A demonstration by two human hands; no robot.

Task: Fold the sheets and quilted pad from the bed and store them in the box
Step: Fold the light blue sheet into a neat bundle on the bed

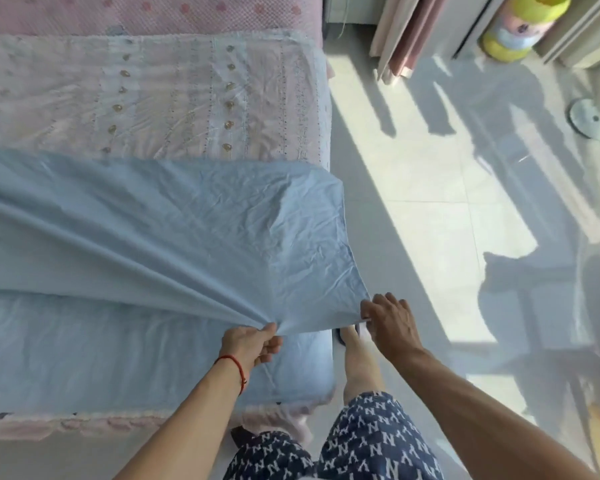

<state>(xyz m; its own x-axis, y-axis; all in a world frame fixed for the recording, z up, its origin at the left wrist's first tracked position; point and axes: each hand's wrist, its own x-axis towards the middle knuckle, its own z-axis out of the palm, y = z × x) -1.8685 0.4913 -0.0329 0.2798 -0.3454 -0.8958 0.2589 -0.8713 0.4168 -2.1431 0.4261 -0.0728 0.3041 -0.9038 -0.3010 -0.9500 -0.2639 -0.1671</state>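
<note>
While lifted at the bed's (pixel 84 420) near corner, blue sheet (pixel 153 220) stretched taut; left hand (pixel 252 346) pinching a gathered fold, right hand (pixel 390 322) pinching the corner edge. Beyond, pale quilted pad (pixel 153 95) lying flat.

the blue sheet (pixel 146 220) lies on the bed, in front of the patterned sheet (pixel 160 98); the quilted pad (pixel 146 12) lies behind both. the floor (pixel 430 220) is at the right, curtain (pixel 406 32) behind it.
</note>
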